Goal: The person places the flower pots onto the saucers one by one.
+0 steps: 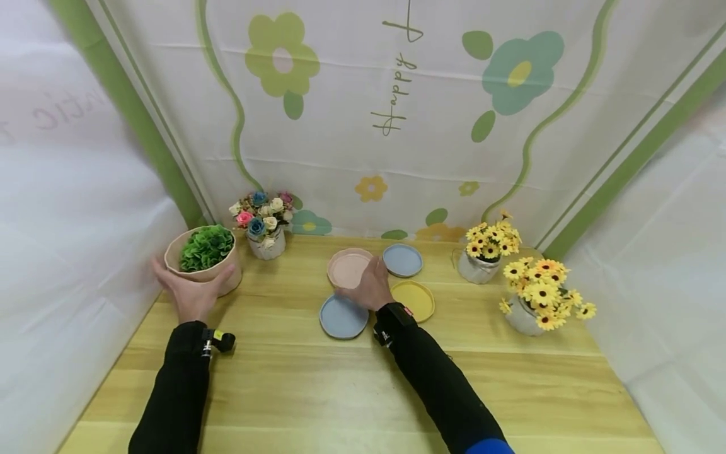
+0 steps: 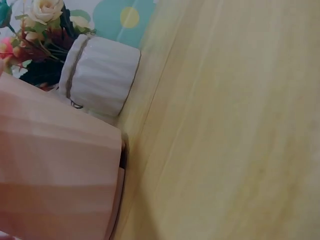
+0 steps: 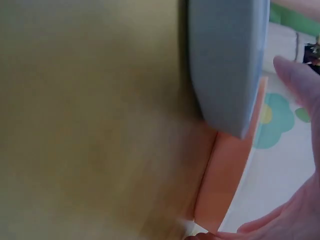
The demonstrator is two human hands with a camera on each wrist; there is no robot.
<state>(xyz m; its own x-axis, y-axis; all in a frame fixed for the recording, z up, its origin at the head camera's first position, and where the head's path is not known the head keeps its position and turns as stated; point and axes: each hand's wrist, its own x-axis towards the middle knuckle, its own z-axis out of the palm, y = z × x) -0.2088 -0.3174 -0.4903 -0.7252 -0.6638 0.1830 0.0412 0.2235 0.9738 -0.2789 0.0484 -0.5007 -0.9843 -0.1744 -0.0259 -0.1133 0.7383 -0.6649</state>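
Observation:
My left hand (image 1: 193, 291) grips a pink pot (image 1: 172, 253) of green leaves (image 1: 207, 247) at the table's far left, thumb on its right side and fingers on its left. The left wrist view shows the pot's wall (image 2: 55, 175) close up. My right hand (image 1: 370, 287) rests at the near right rim of a pink plate (image 1: 347, 268) with its fingers loosely curved. In the right wrist view one fingertip (image 3: 300, 80) stands clear of the pink plate (image 3: 225, 185). A grey-blue plate (image 1: 342, 317) (image 3: 225, 60) lies just left of the wrist.
A second blue plate (image 1: 403, 260) and a yellow plate (image 1: 416, 299) lie right of the hand. A white vase of roses (image 1: 266, 221) (image 2: 100, 75) stands beside the pot. Two sunflower vases (image 1: 488, 252) (image 1: 539, 296) stand far right. Fabric walls enclose the wooden table (image 1: 317, 391).

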